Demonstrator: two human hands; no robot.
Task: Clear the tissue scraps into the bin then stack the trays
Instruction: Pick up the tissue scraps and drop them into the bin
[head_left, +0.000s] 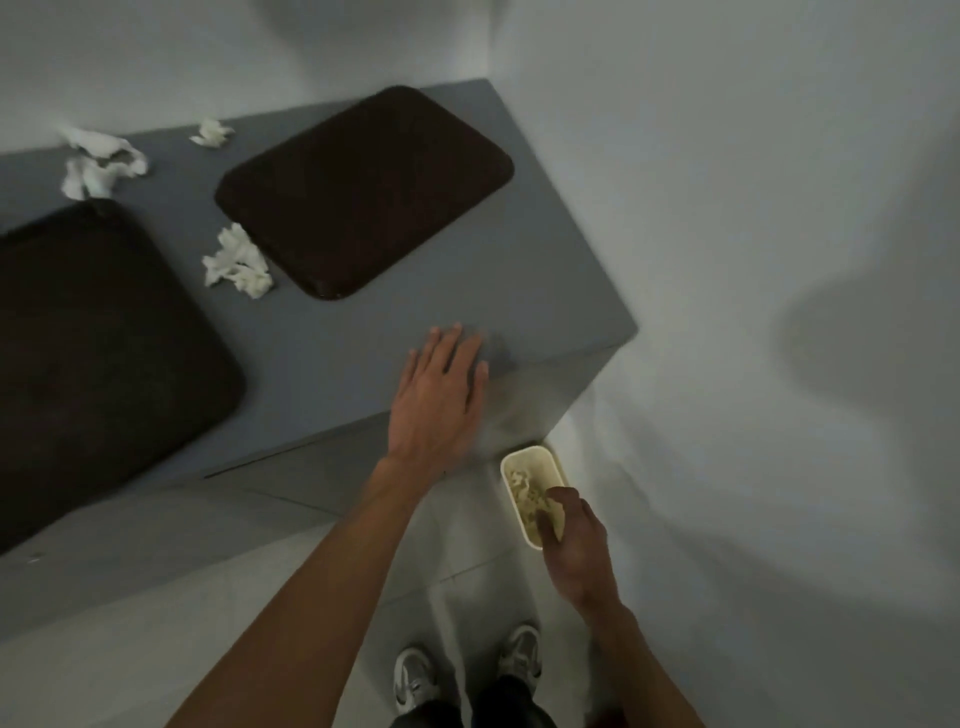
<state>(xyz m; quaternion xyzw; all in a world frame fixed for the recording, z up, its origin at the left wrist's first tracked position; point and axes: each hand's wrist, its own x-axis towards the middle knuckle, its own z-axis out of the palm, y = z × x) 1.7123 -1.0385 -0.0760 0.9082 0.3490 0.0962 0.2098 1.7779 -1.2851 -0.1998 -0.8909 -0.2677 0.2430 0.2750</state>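
place: bare indoor corner, kind unclear, canteen-like | walls (727, 156): plain white around me | floor (467, 597): pale tiles under my shoes (413, 680) | furniture: one grey counter (415, 291) | on it: far tray (363, 192), near tray (104, 353), both dark brown serving type

A grey table (374, 322) is carrying two dark trays. One tray (363, 192) is lying toward the far right corner, and the other tray (104, 353) is sitting at the left, running out of view. A tissue scrap (237, 264) is lying between them, touching the right tray's edge. A larger scrap (101, 163) and a small scrap (212, 133) are lying along the far edge. The left hand (439, 395) is lying flat near the front edge, fingers straight. On the tiled floor (467, 571), a cream bin (530, 462) is standing just beside the table's near right corner.
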